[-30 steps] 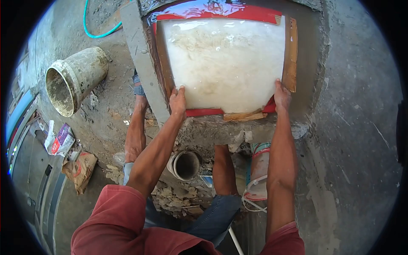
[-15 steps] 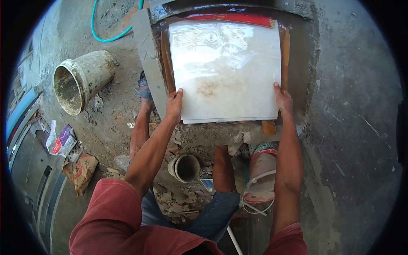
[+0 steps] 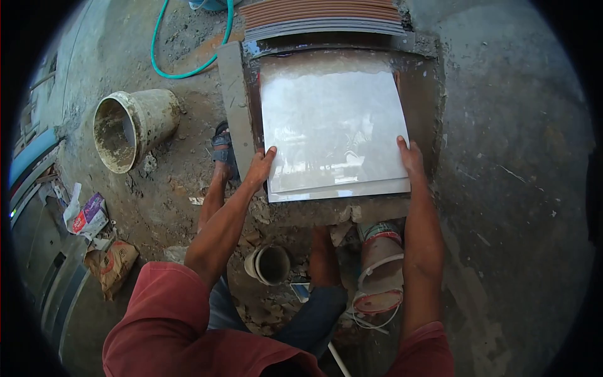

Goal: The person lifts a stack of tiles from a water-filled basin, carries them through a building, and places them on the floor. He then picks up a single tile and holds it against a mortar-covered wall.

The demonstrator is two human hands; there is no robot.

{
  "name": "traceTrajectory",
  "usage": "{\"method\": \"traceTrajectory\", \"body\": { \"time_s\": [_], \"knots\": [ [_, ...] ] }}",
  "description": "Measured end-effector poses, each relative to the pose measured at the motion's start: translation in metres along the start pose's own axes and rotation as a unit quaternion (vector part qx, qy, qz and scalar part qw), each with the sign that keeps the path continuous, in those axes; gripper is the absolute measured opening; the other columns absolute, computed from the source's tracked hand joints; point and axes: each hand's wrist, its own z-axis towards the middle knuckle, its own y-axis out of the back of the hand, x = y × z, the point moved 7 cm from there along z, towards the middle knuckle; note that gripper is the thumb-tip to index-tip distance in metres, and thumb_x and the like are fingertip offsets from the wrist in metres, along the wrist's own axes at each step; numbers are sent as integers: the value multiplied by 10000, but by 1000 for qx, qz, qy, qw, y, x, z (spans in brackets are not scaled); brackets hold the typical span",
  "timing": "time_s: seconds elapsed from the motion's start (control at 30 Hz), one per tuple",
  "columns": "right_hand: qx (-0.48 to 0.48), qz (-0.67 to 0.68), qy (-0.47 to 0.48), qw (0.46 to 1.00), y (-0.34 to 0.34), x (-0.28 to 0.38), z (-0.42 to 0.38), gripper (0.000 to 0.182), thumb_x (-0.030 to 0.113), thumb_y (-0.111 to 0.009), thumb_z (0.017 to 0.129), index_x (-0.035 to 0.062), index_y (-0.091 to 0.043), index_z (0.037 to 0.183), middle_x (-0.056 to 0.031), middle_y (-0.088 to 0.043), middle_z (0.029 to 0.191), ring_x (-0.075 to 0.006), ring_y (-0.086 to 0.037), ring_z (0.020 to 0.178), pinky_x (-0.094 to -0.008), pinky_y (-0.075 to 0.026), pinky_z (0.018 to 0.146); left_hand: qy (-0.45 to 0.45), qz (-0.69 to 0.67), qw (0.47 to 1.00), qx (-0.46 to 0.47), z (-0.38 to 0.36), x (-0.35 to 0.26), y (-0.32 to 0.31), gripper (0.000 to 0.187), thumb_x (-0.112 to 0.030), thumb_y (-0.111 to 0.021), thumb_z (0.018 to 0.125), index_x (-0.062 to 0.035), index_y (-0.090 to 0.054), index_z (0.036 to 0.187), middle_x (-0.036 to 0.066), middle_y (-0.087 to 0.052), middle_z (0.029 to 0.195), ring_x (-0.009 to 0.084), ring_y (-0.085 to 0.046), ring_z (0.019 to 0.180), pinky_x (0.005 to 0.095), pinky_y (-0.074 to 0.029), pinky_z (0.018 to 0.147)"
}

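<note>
A wet, glossy white tile (image 3: 333, 125) lies in a water-filled concrete basin (image 3: 422, 119), its far edge under brownish water. A second white tile (image 3: 377, 187) shows beneath it along the near edge. My left hand (image 3: 259, 167) is closed on the tile's left edge, thumb on top and fingers hidden below. On the right edge my right hand (image 3: 409, 157) grips in the same way, thumb on the upper face.
A stack of brown-edged tiles (image 3: 320, 19) stands behind the basin. Left are a dirty bucket (image 3: 151, 116), a teal hose (image 3: 156, 53) and a torn paper bag (image 3: 113, 267). Near my legs are a small bucket (image 3: 271, 264) and a red-and-white bucket (image 3: 380, 264).
The upper tile has shifted back toward me, with both hands on it, and more of the lower tile shows. The red strip at the far edge is gone from sight. The view has tilted forward.
</note>
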Motion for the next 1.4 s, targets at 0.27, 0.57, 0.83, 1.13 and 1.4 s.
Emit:
{"method": "traceTrajectory", "body": {
  "time_s": [0.27, 0.57, 0.83, 1.13, 1.4],
  "knots": [
    [-45, -42, 15, 998, 53, 41, -59, 600, 460, -467, 757, -72, -489, 1032, -267, -497, 1022, -370, -464, 995, -378, -357, 850, -15, -66, 998, -1, -28, -37, 14, 662, -410, -434, 809, 131, -289, 1161, 223, -466, 1065, 247, -468, 968, 295, -353, 831],
    [-4, -27, -93, 995, 77, 1, -200, 567, 480, -470, 755, -60, -536, 917, -239, -553, 891, -344, -528, 875, -383, -387, 742, 47, -38, 996, 62, -153, -87, 46, 533, -340, -450, 817, 117, -388, 1083, 171, -525, 953, 199, -516, 833, 288, -399, 731],
    [58, -41, -122, 990, 49, -6, -309, 534, 450, -457, 780, -56, -529, 933, -228, -548, 913, -338, -529, 871, -378, -393, 719, 110, 29, 990, 77, -234, -110, 112, 458, -284, -465, 819, 123, -439, 1029, 153, -543, 923, 179, -512, 830, 282, -396, 717],
    [118, -20, -137, 983, -29, 57, -332, 573, 458, -419, 793, -86, -527, 935, -265, -524, 958, -379, -495, 924, -401, -376, 766, 111, 113, 987, 34, -215, -122, 207, 445, -288, -482, 806, 134, -507, 945, 187, -580, 832, 215, -564, 702, 310, -430, 644],
    [154, 3, -153, 976, -60, 104, -331, 556, 424, -428, 799, -108, -520, 929, -293, -506, 970, -381, -472, 976, -397, -368, 796, 132, 168, 976, 40, -189, -138, 243, 438, -280, -481, 808, 142, -526, 918, 192, -579, 833, 225, -564, 717, 321, -416, 658]
  ]
}}
